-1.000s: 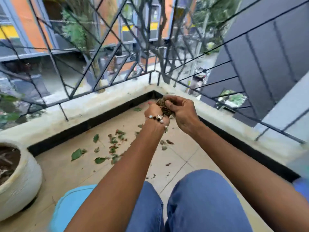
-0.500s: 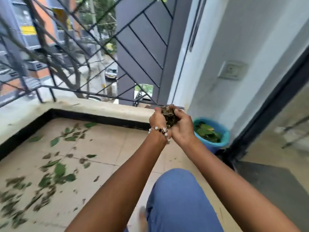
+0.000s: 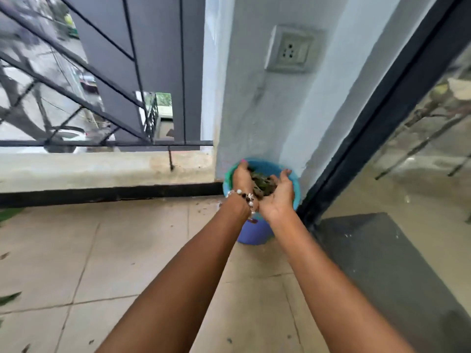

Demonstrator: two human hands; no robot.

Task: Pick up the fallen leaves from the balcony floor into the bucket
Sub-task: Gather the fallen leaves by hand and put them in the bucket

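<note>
We cup leaves (image 3: 263,186) between left hand (image 3: 241,178) and right hand (image 3: 279,197), bucket (image 3: 254,233) directly below; part palms low, avoid spill.

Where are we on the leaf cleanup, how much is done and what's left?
Partway. In hand: the left hand and right hand cup a clump of leaves over the blue bucket, not yet clearly dropped. How much the bucket already holds is hidden by the hands. Left: loose leaves lie on the floor tiles at the left edge, so more trips are likely.
</note>
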